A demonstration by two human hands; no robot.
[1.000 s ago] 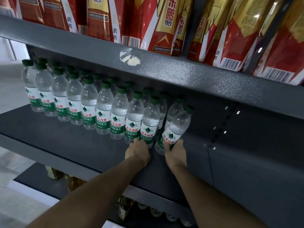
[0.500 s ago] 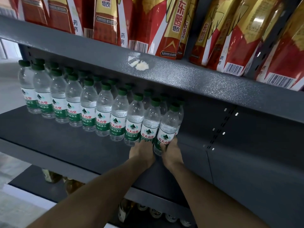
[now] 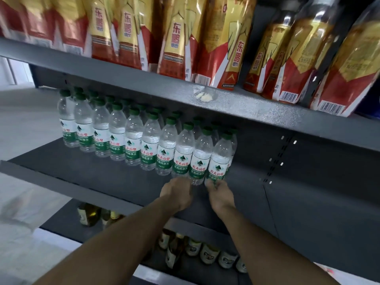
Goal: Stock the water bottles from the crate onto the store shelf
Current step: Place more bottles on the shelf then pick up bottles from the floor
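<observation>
Water bottles (image 3: 141, 140): green-capped, upright in a front row on the dark middle shelf (image 3: 86, 175); rows behind are mostly hidden.
Right hand (image 3: 220, 192): fingers curled around the base of the rightmost bottle (image 3: 219, 161).
Left hand (image 3: 177, 194): at the neighbouring bottle's (image 3: 200, 157) base; fingers hidden, grip unclear.
Upper shelf: red-gold drink cartons (image 3: 218, 42), tops cut off.
Lower shelf: blurred bottles (image 3: 209, 253).

Lighting: dim under the upper shelf (image 3: 236, 112), whose lip carries a glare patch. Cartons (image 3: 174, 38) at the top edge and the floor (image 3: 18, 208) are motion-blurred. Wide-angle distortion bends shelf edges.
</observation>
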